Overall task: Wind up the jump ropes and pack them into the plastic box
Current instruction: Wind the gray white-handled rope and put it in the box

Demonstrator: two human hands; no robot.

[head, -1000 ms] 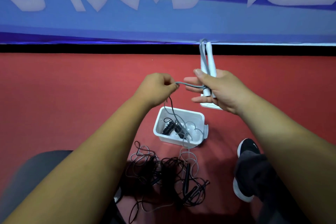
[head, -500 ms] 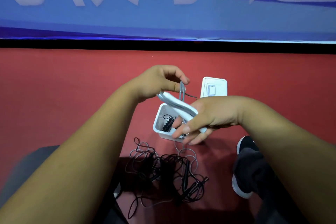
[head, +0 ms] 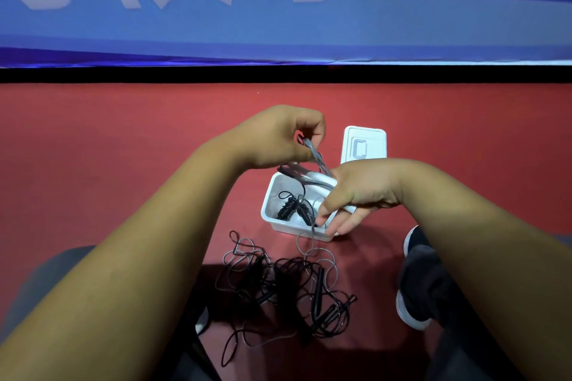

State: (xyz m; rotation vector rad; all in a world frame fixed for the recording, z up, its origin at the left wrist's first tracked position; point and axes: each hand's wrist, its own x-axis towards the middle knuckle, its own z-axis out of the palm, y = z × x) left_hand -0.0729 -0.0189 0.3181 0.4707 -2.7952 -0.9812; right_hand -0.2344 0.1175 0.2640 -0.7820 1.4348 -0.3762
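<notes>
Hands meet just above the white plastic box [head: 289, 228] on the red floor [head: 123, 148]. The left hand [head: 278, 139] pinches the grey cord [head: 316, 155] of a jump rope. The right hand [head: 356, 195] grips its white handles [head: 320, 179] over the box. A black rope [head: 289, 208] lies inside, maybe wound up. More black ropes [head: 318, 292] lie tangled nearer the person. The lid [head: 365, 145] lies just behind the box.
</notes>
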